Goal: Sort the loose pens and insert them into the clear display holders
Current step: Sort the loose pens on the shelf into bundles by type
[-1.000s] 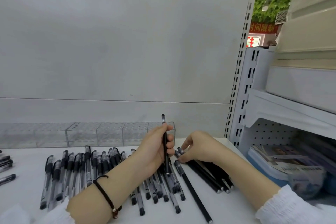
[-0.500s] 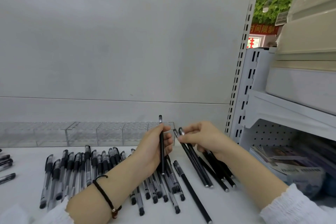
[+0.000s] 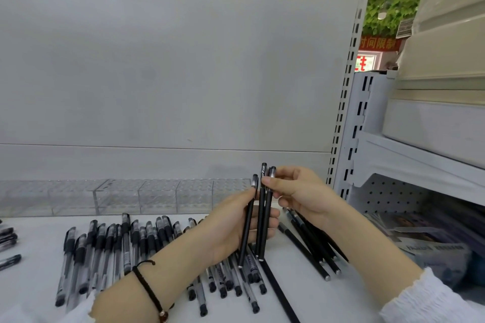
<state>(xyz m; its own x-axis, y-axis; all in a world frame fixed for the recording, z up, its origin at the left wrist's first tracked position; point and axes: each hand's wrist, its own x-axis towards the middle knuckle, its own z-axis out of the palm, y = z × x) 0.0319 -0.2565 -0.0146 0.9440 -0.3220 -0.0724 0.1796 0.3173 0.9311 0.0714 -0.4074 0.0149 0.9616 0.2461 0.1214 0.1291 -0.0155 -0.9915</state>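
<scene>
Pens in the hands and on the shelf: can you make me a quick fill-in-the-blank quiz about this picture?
The left hand and right hand together hold ___ slim black pens upright.
The right hand pinches ___ of them near the top.
The black cord bracelet sits on the ___ wrist.
The clear display holders at the back contain ___ pens.
Missing words: three; two; left; no.

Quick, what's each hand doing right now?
Left hand: grips one slim black pen, roughly upright.
Right hand: pinches two black pens near their tops.
</scene>
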